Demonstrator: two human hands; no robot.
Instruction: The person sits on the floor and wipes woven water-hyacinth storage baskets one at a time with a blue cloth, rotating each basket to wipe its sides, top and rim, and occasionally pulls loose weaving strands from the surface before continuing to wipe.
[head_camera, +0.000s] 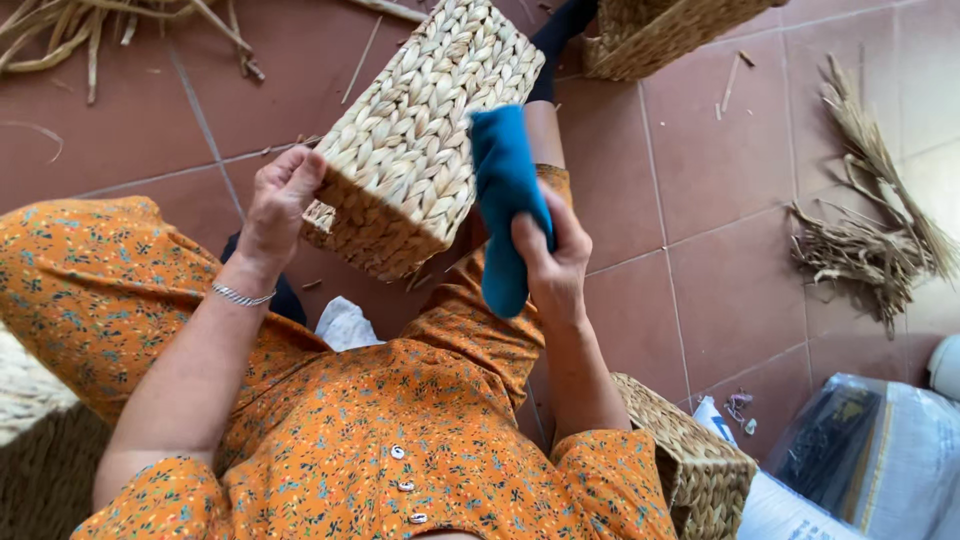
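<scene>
Centre of the frame, above the lap: rectangular woven straw basket, tilted, bottom corner toward the camera. Left hand clamped on its lower left edge, fingers curled over the rim. Right hand closed around a bright blue folded cloth, pressed against the basket's right side. Loose dried straw bundle at right on the reddish tiled floor.

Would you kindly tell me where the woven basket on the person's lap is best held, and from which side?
Probably at the near lower corner of the woven basket, coming from its left, where the left hand already grips the edge. It lies tilted, its flat woven side up; the right hand presses a blue cloth on the other side, so that side is taken.
</scene>
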